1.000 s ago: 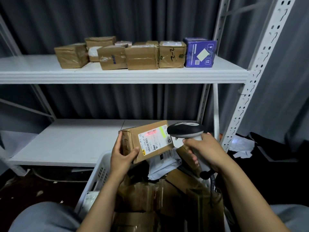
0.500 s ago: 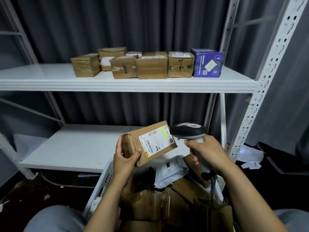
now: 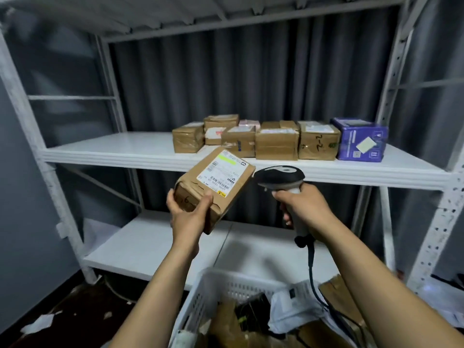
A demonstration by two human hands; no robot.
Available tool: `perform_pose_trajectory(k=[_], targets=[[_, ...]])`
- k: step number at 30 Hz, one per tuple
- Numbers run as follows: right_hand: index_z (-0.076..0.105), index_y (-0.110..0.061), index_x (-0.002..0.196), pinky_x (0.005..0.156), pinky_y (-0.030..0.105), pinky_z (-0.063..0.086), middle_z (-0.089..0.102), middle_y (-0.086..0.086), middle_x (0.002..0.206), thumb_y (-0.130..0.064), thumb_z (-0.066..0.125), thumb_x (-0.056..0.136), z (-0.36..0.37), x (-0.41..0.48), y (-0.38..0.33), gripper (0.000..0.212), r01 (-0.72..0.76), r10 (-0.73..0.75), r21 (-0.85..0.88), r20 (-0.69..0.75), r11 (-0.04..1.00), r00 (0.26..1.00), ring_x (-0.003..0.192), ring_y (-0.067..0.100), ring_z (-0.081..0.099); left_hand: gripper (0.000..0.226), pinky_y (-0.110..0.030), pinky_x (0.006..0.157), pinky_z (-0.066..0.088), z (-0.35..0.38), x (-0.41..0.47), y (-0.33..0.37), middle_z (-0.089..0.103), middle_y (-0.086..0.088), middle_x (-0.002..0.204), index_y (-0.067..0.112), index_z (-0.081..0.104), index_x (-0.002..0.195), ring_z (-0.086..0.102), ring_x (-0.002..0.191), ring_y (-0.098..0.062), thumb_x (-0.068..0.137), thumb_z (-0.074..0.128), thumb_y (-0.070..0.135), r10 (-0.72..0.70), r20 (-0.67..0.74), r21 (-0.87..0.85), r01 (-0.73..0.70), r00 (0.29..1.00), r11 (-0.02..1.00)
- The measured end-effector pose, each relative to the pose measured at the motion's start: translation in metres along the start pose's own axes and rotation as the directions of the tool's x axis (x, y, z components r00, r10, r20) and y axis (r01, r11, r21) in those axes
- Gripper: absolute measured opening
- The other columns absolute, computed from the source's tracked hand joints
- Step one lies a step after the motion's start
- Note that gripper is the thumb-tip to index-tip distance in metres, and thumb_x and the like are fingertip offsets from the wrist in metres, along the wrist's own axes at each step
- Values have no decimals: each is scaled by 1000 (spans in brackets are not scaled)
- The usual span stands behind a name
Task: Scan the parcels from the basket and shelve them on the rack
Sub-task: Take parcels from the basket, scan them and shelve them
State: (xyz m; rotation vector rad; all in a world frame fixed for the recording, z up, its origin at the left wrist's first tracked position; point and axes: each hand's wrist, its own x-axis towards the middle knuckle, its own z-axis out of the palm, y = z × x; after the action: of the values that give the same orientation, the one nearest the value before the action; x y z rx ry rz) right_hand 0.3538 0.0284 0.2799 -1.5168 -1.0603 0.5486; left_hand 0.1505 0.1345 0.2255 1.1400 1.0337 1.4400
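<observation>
My left hand (image 3: 188,214) grips the near end of a brown cardboard parcel (image 3: 216,182) with a white barcode label, held up and tilted toward the rack's middle shelf (image 3: 113,153). My right hand (image 3: 303,209) holds a black and grey handheld scanner (image 3: 280,178) by its handle, its head just right of the parcel. The scanner's cable hangs down into the white basket (image 3: 226,285), which holds several more parcels and a white mailer bag (image 3: 293,310).
On the middle shelf stands a row of several brown boxes (image 3: 276,143) and a purple box (image 3: 360,139) at the right. The lower shelf (image 3: 150,244) is bare white. White rack uprights (image 3: 437,222) stand at both sides. Paper scraps (image 3: 40,324) litter the dark floor.
The parcel has risen from just above the basket to the level of the middle shelf's edge. The scanner's red line has gone from the label. The view has tilted upward.
</observation>
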Motion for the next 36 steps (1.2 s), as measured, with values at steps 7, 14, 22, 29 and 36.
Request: perform_pose_trajectory(k=[7,14,22,29,36], targets=[[62,-6,85,46,29,45,54,8,57,-20,68,82,22,44,-36,15,49,-49,-24,10,999,999,44,21,52,97,-25,84,34,13,36,69,32,-18,136,44,13,147,44,77,-20,74,77,46,182,-159,235,-142,970,961],[62,2,92,47,29,42,57,9,61,-18,68,83,30,78,-49,23,60,-59,-38,29,997,998,45,23,51,103,-33,97,46,27,90,80,28,-13,123,47,14,144,54,99,-37,66,81,47,421,-89,494,-327,903,805],[61,0,85,43,26,41,57,9,57,-18,68,84,36,96,-41,20,46,-43,-111,32,993,999,42,21,51,106,-44,88,51,33,106,71,29,-14,122,46,14,147,50,100,-41,65,81,46,567,2,729,-389,824,563],[60,-3,82,42,24,40,58,10,56,-18,68,85,38,102,-41,18,66,-58,-147,53,987,997,41,23,52,106,-42,90,51,33,108,65,30,-11,124,49,15,146,53,104,-37,65,82,45,558,43,687,-430,828,586],[59,-6,79,42,25,41,59,8,58,-19,69,84,35,105,-41,17,57,-51,-139,48,989,998,42,22,52,101,-42,86,52,39,111,71,32,-11,122,51,16,143,54,102,-37,64,79,52,527,0,713,-370,850,596]])
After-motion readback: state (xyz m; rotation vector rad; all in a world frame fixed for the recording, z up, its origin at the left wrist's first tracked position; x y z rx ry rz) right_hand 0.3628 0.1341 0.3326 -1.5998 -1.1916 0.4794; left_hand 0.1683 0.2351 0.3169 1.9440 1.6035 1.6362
